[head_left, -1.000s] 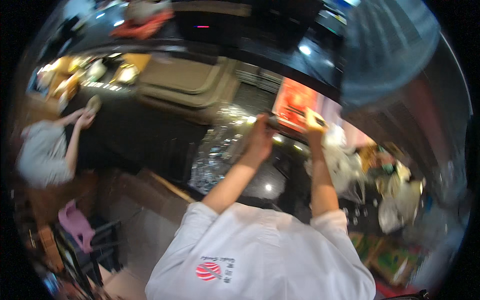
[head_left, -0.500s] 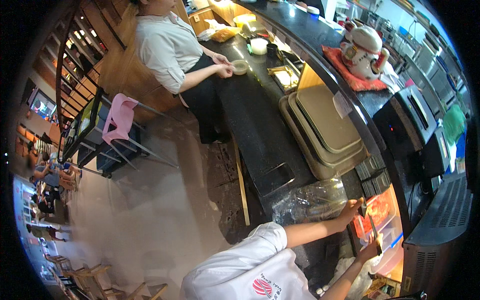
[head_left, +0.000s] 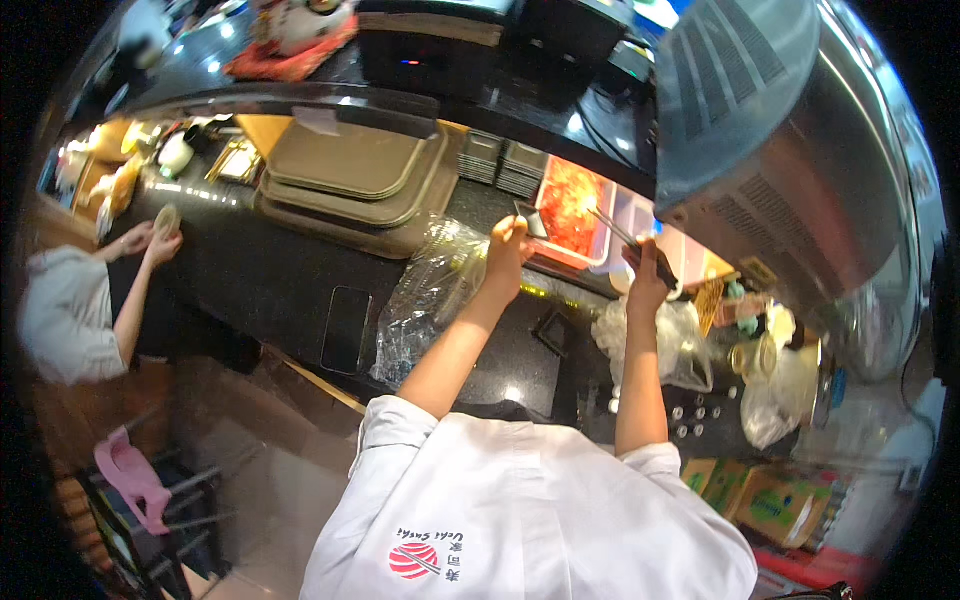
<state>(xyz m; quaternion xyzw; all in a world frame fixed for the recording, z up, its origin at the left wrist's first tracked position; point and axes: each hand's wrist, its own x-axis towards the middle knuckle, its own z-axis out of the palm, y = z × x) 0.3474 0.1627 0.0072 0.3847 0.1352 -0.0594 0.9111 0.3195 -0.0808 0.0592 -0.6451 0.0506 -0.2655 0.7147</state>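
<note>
My left hand (head_left: 507, 258) grips a small black square dish (head_left: 532, 221) by its edge, beside a plastic container (head_left: 566, 258) full of shredded orange-red food (head_left: 570, 208). Closed round dark-handled tongs (head_left: 630, 240) is my right hand (head_left: 648, 278). The tips of the tongs point left, over the right side of the food. Whether they pinch any of it is too blurred to tell. Stacks of similar black dishes (head_left: 483, 157) stand just behind the left hand.
Brown trays (head_left: 350, 160) are stacked left of the dishes. Clear plastic wrap (head_left: 425, 290) and a phone-shaped black slab (head_left: 347, 325) lie on the dark counter. A metal appliance (head_left: 790, 150) overhangs at right, near plastic bags (head_left: 680, 345). At far left a co-worker's hands (head_left: 155, 242) hold a round bowl.
My view has swung to the right and now faces the counter squarely. The small dish and tongs remain in my hands, with the tongs by the orange-red food.
</note>
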